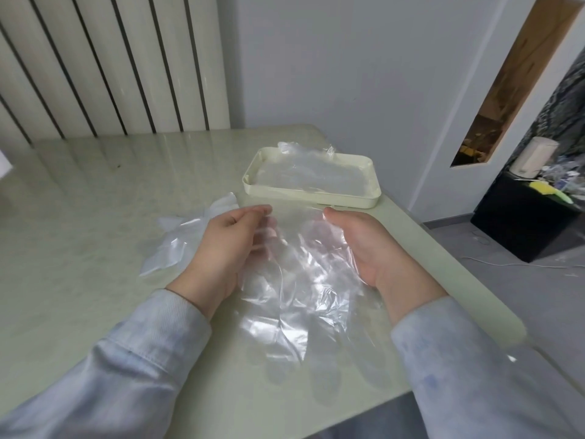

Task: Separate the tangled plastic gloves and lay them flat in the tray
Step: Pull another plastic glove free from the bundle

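Two hands held one clear glove (294, 280) stretched between them, its finger ends trailing toward the person. The left hand (226, 239) pinched one cuff edge and the right hand (364, 245) gripped the other. Step: prob. spreading it flat. Next move needs a lift fwd into the tray (316, 198), just beyond the fingertips, atop the laid glove (310, 172). Crumpled gloves (177, 242) lay beside the left hand, not in the way.

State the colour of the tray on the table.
The tray is cream, a pale off-white; the head view, the only one, shows it.
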Tool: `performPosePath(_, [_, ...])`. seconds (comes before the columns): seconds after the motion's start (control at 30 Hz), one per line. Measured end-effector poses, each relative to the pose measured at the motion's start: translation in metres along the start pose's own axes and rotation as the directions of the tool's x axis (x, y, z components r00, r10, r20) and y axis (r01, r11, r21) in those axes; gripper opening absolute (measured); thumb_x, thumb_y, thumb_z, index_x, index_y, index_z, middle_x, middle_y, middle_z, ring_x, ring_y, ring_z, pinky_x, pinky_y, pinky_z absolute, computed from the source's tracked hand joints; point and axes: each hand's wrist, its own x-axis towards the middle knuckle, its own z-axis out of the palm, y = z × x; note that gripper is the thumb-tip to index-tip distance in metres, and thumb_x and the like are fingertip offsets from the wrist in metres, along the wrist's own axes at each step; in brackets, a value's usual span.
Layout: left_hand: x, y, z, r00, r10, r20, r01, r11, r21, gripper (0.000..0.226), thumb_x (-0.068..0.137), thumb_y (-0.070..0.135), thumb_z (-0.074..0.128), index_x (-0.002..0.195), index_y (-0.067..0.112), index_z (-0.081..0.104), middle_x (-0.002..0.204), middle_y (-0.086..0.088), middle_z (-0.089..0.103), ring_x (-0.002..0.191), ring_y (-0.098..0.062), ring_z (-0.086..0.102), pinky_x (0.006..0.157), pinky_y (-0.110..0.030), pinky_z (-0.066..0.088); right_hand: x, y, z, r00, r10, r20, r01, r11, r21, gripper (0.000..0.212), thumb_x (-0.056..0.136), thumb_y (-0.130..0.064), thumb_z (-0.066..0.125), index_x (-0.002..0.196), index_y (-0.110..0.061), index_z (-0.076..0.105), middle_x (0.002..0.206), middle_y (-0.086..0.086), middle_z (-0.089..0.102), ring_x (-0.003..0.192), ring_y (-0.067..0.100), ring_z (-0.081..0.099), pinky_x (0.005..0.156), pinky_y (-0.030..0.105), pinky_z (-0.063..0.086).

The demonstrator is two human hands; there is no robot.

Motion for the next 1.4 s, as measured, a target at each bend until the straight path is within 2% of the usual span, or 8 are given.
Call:
performPosePath(0.13, [0.003,0.019,-0.016,0.991,0.128,-0.026,-0.128,0.992,0.013,0.022,0.104,0.017,0.049,0.1,0.017,0.071,0.083,0.0,0.076,0.066,-0.016,0.073,0.049,-0.021,0.051,0.003,0.004,0.0,1.0,-0.009,-0.006,0.008,0.996,-0.089,0.041,0.09,-0.03,0.071,0.127,-0.012,0.069,0.128,0.001,0.07,0.127,0.021,0.059,0.118,0.045,0.038])
performPosePath(0.33, [-0.008,0.048,-0.042,0.923,0.086,0.374,0.106,0.88,-0.463,0.02,0.096,0.028,0.055,0.105,0.02,0.071,0.084,0.004,0.076,0.07,-0.007,0.072,0.064,-0.02,0.06,-0.001,0.001,0.001,1.0,0.006,-0.027,-0.01,0.992,-0.122,0.03,0.099,-0.021,0.065,0.124,-0.004,0.067,0.126,0.012,0.069,0.119,0.027,0.064,0.11,0.042,0.047])
performPosePath(0.57, [-0.013,0.04,-0.001,0.788,-0.069,0.612,0.198,0.969,-0.146,0.048,0.064,0.023,0.089,0.104,0.011,0.065,0.09,-0.012,0.075,0.074,-0.022,0.074,0.066,-0.03,0.06,-0.008,-0.002,-0.003,0.998,0.035,0.049,-0.031,0.996,-0.08,0.028,0.1,0.003,0.049,0.079,-0.003,0.067,0.056,0.003,0.067,0.049,0.013,0.063,0.044,0.018,0.047])
performPosePath(0.67, [0.006,0.011,0.005,0.847,-0.151,0.51,0.222,0.972,-0.081,0.032,0.083,0.029,0.079,0.108,0.012,0.066,0.114,-0.013,0.07,0.081,-0.021,0.075,0.07,-0.031,0.058,-0.006,0.0,-0.002,0.998,0.014,0.056,-0.01,0.997,-0.071,0.023,0.099,-0.005,0.057,0.082,-0.006,0.072,0.067,0.006,0.07,0.059,0.018,0.066,0.059,0.028,0.054])
performPosePath(0.77, [0.004,-0.011,0.002,0.959,-0.162,0.234,0.161,0.987,0.022,0.02,0.099,0.016,0.063,0.093,-0.002,0.07,0.092,-0.025,0.071,0.063,-0.025,0.069,0.057,-0.027,0.056,-0.002,0.001,-0.002,0.999,0.028,-0.031,-0.032,0.989,-0.141,0.016,0.098,-0.022,0.064,0.101,-0.01,0.074,0.093,0.006,0.073,0.086,0.024,0.066,0.075,0.032,0.051])
performPosePath(1.0, [-0.006,-0.01,0.008,0.981,-0.153,0.116,0.159,0.986,-0.05,0.015,0.103,0.012,0.055,0.097,0.001,0.063,0.075,-0.016,0.065,0.047,-0.022,0.061,0.033,-0.019,0.036,-0.008,-0.006,0.0,0.988,0.155,-0.02,-0.156,0.984,-0.086,0.063,0.075,-0.067,0.069,0.124,-0.027,0.067,0.13,-0.004,0.066,0.122,0.021,0.062,0.104,0.039,0.049])
performPosePath(1.17, [-0.008,-0.011,0.008,0.984,-0.125,0.13,0.117,0.991,0.067,0.02,0.102,0.013,0.056,0.087,0.003,0.065,0.084,-0.023,0.065,0.044,-0.019,0.056,0.038,-0.02,0.04,-0.017,-0.006,0.001,0.992,0.049,0.113,-0.034,0.991,-0.13,0.02,0.089,-0.008,0.074,0.105,0.004,0.072,0.085,0.013,0.074,0.069,0.02,0.071,0.058,0.024,0.057])
performPosePath(1.4, [0.005,-0.008,-0.007,0.977,0.213,0.01,-0.205,0.924,0.323,0.014,0.092,0.035,0.071,0.1,0.025,0.075,0.076,0.019,0.069,0.072,-0.001,0.062,0.078,-0.026,0.052,-0.019,-0.01,0.001,0.983,-0.055,0.176,0.065,0.996,-0.053,0.016,0.087,0.011,0.065,0.087,-0.004,0.07,0.072,0.009,0.07,0.066,0.019,0.069,0.063,0.025,0.057])
